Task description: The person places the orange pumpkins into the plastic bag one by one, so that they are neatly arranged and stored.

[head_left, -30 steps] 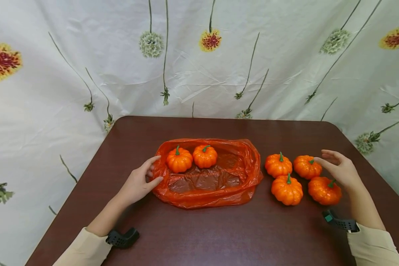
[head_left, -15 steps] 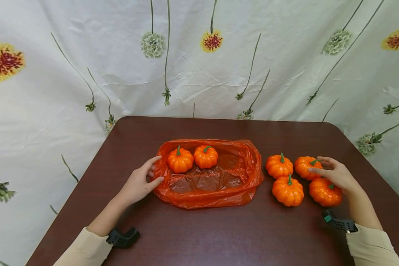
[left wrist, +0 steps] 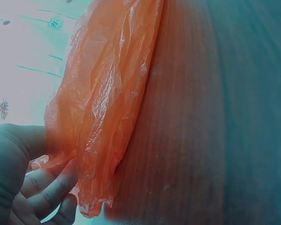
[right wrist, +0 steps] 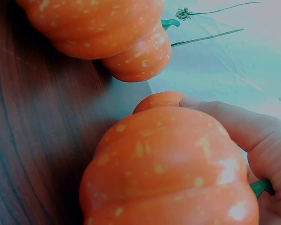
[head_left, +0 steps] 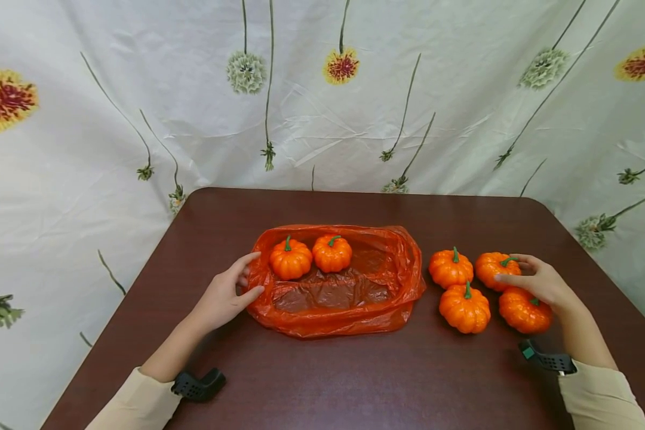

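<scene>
My left hand (head_left: 223, 298) holds the left rim of an orange-red plastic bag (head_left: 335, 322), spread wide on the table. In the left wrist view, thumb and fingers lie on either side of the bag's thin film (left wrist: 107, 93). Two small orange pumpkins with green stems, a left one (head_left: 290, 263) and a right one (head_left: 331, 255), sit inside the bag. To its right, my right hand (head_left: 548, 283) grips the far-right pumpkin (head_left: 491, 272) of a cluster. In the right wrist view a nearer pumpkin (right wrist: 164, 164) hides most of the gripped one (right wrist: 157, 101).
Beside the gripped pumpkin stand a back-left pumpkin (head_left: 450, 268), a front-left one (head_left: 464, 310) and a front-right one (head_left: 525, 313), close under the right wrist. The dark brown table (head_left: 355, 376) reaches back to a white flower-patterned cloth (head_left: 193, 89).
My right hand has moved left and down onto the far-right pumpkin, and its thumb and fingers have come round it. The left hand and the bag stay as they were.
</scene>
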A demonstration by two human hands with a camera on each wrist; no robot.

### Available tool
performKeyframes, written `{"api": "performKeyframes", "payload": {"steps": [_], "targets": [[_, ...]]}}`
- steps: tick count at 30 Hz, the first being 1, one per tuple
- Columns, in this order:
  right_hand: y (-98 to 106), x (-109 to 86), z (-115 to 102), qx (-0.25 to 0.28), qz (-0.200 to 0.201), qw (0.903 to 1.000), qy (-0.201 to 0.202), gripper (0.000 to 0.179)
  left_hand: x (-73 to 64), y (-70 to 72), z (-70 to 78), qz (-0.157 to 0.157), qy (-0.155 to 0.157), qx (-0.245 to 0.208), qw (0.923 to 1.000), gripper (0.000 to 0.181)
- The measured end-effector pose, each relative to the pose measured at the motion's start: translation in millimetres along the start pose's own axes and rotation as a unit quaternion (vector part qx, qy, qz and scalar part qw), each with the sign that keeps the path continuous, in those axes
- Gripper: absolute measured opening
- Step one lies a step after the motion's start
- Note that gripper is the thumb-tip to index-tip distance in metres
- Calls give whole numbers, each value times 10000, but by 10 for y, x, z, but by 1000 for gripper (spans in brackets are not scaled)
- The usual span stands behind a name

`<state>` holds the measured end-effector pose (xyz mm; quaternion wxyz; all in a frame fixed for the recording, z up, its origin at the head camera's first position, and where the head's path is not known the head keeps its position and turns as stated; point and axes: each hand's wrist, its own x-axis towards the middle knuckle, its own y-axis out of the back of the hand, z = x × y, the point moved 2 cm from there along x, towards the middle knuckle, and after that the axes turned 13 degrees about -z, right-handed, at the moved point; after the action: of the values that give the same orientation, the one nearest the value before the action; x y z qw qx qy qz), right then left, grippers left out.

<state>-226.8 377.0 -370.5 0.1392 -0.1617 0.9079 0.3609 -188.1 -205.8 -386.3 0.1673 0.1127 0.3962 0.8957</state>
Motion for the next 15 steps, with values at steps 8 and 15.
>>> {"api": "performKeyframes", "payload": {"steps": [8, 15], "targets": [[0, 5, -18, -89, 78, 9999, 2, 88, 3, -1, -11, 4, -10, -3, 10000, 62], [10, -19, 3, -60, 459, 9989, 0, 89, 4, -3, -15, -5, -17, 3, 10000, 62]]}}
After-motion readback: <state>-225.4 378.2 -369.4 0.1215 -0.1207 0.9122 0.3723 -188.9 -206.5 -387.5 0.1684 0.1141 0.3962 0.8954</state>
